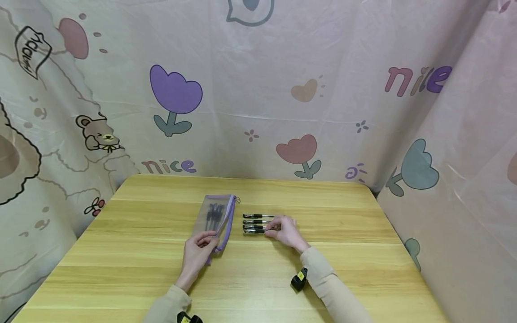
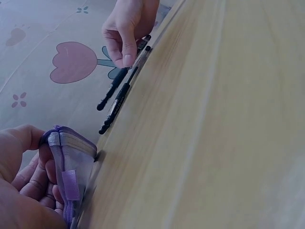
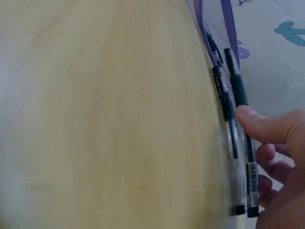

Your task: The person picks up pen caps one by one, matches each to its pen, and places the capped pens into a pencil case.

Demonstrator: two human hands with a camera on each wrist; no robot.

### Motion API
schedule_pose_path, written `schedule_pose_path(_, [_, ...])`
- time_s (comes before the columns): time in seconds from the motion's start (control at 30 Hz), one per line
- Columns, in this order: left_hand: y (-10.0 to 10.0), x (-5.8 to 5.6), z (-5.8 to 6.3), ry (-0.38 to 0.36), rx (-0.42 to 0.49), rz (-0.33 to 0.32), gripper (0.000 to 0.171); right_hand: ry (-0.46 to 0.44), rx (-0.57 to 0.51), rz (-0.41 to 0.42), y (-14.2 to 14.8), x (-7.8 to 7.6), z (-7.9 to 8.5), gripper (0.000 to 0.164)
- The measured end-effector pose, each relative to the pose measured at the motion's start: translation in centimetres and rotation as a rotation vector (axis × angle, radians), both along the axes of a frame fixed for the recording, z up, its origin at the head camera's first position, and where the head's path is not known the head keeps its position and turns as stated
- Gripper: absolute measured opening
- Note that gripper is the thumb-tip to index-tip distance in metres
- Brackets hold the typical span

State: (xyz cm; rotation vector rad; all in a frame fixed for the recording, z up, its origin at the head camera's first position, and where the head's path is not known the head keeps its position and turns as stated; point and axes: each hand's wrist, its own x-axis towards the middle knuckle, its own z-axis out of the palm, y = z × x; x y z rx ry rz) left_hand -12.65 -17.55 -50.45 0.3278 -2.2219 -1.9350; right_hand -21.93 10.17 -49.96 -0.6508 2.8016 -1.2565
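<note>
A see-through zip pencil pouch (image 1: 202, 220) with purple edging lies left of centre in the head view, with several dark pens (image 1: 215, 216) inside. My left hand (image 1: 197, 253) pinches its near edge by the zipper, and the left wrist view shows the pouch's end raised there, a purple tab (image 2: 71, 185) on it. To the right, several black-and-clear pens (image 1: 252, 216) lie side by side, dark ends toward the pouch. My right hand (image 1: 286, 231) pinches one gel pen (image 3: 240, 90) between thumb and fingers, tilted up from the pen (image 3: 224, 95) beside it.
The wooden table (image 1: 133, 255) carries the pouch and pens. A printed curtain (image 1: 250, 89) hangs behind it and along both sides. Black devices with yellow labels, one (image 1: 299, 280) by the right sleeve and another (image 1: 189, 318) by the left, sit at the wrists.
</note>
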Motion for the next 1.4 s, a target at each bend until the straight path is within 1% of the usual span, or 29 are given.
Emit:
schedule_pose_path(0.17, [0.0, 0.0, 0.0, 0.002, -0.005, -0.003, 0.022, -0.059, -0.003, 0.039, 0.3, 0.2, 0.8, 0.008])
schedule_pose_path(0.33, [0.0, 0.0, 0.1, -0.002, -0.004, -0.004, 0.023, -0.147, -0.073, 0.114, 0.5, 0.4, 1.6, 0.011])
schedule_pose_path(0.5, [0.0, 0.0, 0.2, -0.008, 0.005, -0.003, 0.025, -0.245, -0.12, 0.151, 0.2, 0.5, 2.4, 0.018])
schedule_pose_path(0.6, [0.1, 0.0, 0.2, -0.011, 0.006, 0.001, 0.026, -0.303, -0.128, 0.171, -0.1, 0.5, 2.7, 0.022])
schedule_pose_path(0.73, [0.1, 0.0, 0.2, -0.01, 0.0, 0.004, 0.025, -0.333, -0.113, 0.204, -0.7, 0.2, 2.9, 0.026])
schedule_pose_path(0.83, [0.1, 0.0, 0.3, -0.007, 0.002, 0.0, 0.025, -0.38, -0.134, 0.233, -1.2, 0.0, 3.0, 0.03])
schedule_pose_path(0.93, [0.1, 0.1, 0.4, -0.004, 0.009, -0.002, 0.025, -0.458, -0.189, 0.264, -1.8, -0.4, 3.1, 0.032])
schedule_pose_path(1.03, [0.1, 0.2, 0.6, -0.004, 0.018, -0.005, 0.025, -0.514, -0.251, 0.289, -2.4, -0.8, 3.1, 0.032])
schedule_pose_path(1.13, [0.1, 0.2, 0.5, -0.006, 0.021, -0.005, 0.025, -0.599, -0.35, 0.309, -3.0, -1.2, 3.0, 0.034])
schedule_pose_path(1.27, [0.0, 0.2, 0.3, -0.006, 0.013, -0.005, 0.024, -0.733, -0.481, 0.302, -3.7, -1.6, 2.7, 0.036])
schedule_pose_path(1.4, [0.0, 0.1, 0.3, -0.004, 0.006, -0.005, 0.024, -0.828, -0.542, 0.286, -4.6, -2.0, 2.5, 0.038])
